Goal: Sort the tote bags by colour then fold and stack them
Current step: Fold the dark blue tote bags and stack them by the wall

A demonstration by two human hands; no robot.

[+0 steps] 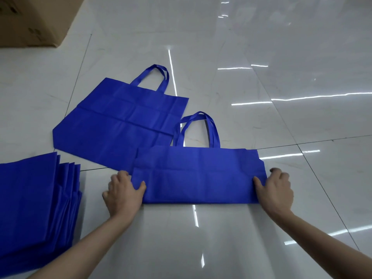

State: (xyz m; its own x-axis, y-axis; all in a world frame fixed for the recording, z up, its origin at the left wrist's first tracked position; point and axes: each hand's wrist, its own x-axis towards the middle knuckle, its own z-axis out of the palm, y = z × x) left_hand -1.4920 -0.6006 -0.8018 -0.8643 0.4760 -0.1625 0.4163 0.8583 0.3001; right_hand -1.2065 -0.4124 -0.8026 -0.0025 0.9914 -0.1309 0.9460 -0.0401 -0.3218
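A blue tote bag [199, 174] lies on the floor before me, its lower part folded up over itself and its handles pointing away. My left hand [123, 193] pinches the folded left edge, thumb on top. My right hand [276, 190] pinches the folded right edge the same way. A second blue tote bag [120, 119] lies flat and unfolded behind it to the left, partly under the near bag's corner. At the far left sits a stack of blue bags [34, 206], edges fanned out.
A cardboard box [34, 19] stands at the top left corner. The floor [281, 77] is glossy white tile with dark joints and bright light reflections, open to the right and in front of me.
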